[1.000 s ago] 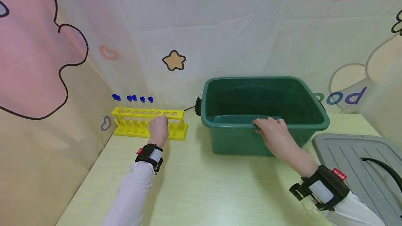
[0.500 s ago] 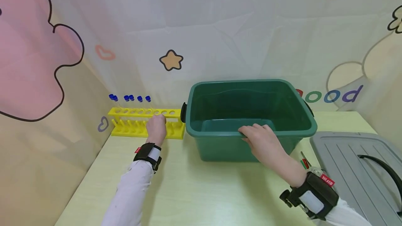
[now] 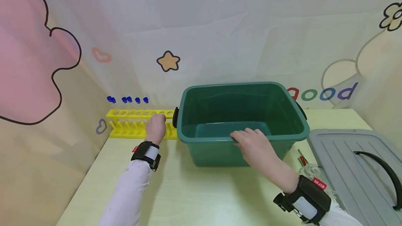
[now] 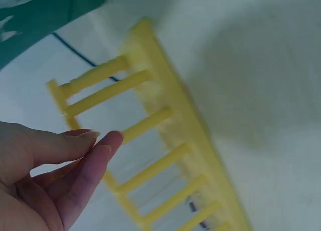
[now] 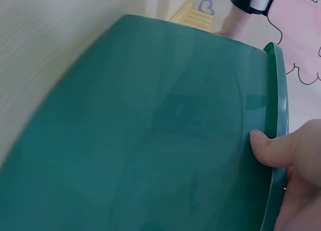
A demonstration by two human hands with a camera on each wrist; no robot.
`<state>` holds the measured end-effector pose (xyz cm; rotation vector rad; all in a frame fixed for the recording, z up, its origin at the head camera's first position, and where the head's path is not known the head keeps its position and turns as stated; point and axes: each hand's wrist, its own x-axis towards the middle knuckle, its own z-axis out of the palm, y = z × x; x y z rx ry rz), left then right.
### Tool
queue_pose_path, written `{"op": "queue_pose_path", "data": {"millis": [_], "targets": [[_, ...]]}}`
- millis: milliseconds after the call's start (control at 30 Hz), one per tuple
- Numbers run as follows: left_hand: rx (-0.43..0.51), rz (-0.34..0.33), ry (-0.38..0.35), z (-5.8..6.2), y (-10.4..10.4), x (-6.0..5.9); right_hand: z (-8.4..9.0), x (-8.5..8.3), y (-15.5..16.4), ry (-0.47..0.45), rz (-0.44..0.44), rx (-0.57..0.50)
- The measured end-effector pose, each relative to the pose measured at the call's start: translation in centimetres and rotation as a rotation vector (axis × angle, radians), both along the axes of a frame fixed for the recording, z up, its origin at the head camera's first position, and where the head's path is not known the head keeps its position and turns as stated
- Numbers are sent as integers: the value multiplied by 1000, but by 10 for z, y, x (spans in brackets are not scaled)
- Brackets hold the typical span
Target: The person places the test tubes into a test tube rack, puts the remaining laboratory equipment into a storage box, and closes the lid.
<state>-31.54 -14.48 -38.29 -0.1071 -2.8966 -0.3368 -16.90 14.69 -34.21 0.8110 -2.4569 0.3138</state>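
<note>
A dark green plastic tub stands open in the middle of the pale table. My right hand grips its near rim, fingers over the edge and thumb under the lip, as the right wrist view shows against the tub wall. To the left a yellow test-tube rack stands by the wall with several blue-capped tubes in it. My left hand rests at the rack's right part. In the left wrist view its fingers lie loosely curled beside the rack's pegs with nothing between them.
A grey lid with a black handle lies at the right of the table. A few thin pens and a clear item lie between tub and lid. Patterned curtain walls close the back and left.
My right hand has slid the green tub left, until its left end reaches the rack's right end. The left hand has stayed at the rack.
</note>
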Motion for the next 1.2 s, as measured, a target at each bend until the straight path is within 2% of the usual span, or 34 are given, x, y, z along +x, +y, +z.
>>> {"op": "queue_pose_path", "data": {"millis": [167, 400, 500, 633, 700, 833, 900, 1067, 1200], "targets": [[98, -54, 13, 29, 2, 11, 1, 2, -2, 2, 7, -11], [398, -127, -68, 60, 11, 34, 1, 6, -8, 6, 30, -16], [444, -150, -113, 68, 14, 43, 1, 9, -10, -1, 35, -14], [433, -179, -200, 73, 16, 52, 1, 13, -13, -2, 44, -13], [412, -216, -234, 74, 16, 56, 2, 16, -14, 2, 51, -12], [387, -317, -258, 73, 17, 61, 2, 20, -16, 10, 61, -9], [369, -344, -258, 73, 18, 63, 1, 22, -17, 16, 68, -12], [325, -313, -253, 71, 19, 71, 2, 30, -21, 30, 86, -19], [353, -287, -269, 68, 20, 74, 1, 36, -23, 31, 92, -11]]}}
